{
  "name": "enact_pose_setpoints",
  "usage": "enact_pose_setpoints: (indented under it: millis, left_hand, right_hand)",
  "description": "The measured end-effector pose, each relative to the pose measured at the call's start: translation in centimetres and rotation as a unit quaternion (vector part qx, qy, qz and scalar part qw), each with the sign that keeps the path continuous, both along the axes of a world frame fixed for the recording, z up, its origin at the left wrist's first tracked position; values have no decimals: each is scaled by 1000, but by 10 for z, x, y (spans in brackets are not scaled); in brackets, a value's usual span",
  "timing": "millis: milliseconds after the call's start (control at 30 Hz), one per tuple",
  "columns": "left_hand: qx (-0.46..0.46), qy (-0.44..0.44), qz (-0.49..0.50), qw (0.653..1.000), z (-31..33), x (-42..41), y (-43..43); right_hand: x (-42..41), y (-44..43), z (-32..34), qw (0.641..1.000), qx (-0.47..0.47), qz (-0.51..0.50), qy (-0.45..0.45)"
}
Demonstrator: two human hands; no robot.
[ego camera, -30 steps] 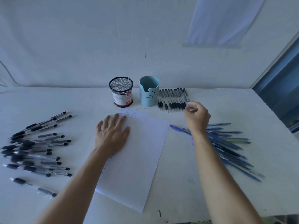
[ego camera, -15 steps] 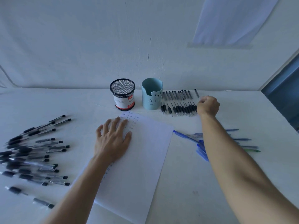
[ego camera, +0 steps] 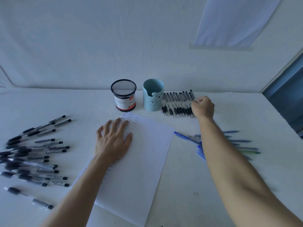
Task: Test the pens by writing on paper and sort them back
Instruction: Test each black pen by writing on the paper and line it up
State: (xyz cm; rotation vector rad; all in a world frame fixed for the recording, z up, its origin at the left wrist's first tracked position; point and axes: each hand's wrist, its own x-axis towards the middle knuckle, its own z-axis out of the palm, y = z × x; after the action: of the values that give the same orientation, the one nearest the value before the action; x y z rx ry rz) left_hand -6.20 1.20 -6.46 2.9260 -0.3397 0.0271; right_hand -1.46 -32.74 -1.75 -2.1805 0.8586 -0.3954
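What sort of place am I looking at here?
Probably a desk in a plain office or study, though that is a guess: a white table against a white wall, a mesh pen cup and a blue bear pen holder, and paper beside heaps of pens.

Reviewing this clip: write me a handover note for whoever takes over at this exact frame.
Left hand: open, lying flat on the paper.
Right hand: fingers curled at the right end of the row of black pens beside the blue cup; whether it holds a pen is hidden.
Done: "Test" written several times at the paper's top; row laid out.
Left: the black pen pile on the left and the blue pens on the right look unsorted.
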Motion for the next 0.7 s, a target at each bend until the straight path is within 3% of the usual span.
enact_pose_setpoints:
  millis: [167,400,567,700]
  left_hand:
    - [-4,5,1,1000,1,0,0]
    - [-9,7,-1,1000,6,-2,0]
    - [-31,14,1,999,6,-3,2]
    - [-114,20,16,993,9,-2,7]
  right_hand:
    - [-10,13,2,1000,-4,9,20]
    - [-45,61,10,993,-102,67,-4]
    - [-79,131,-2,972,-127,195,-46]
    - [-106,183,-24,939,-142,307,-61]
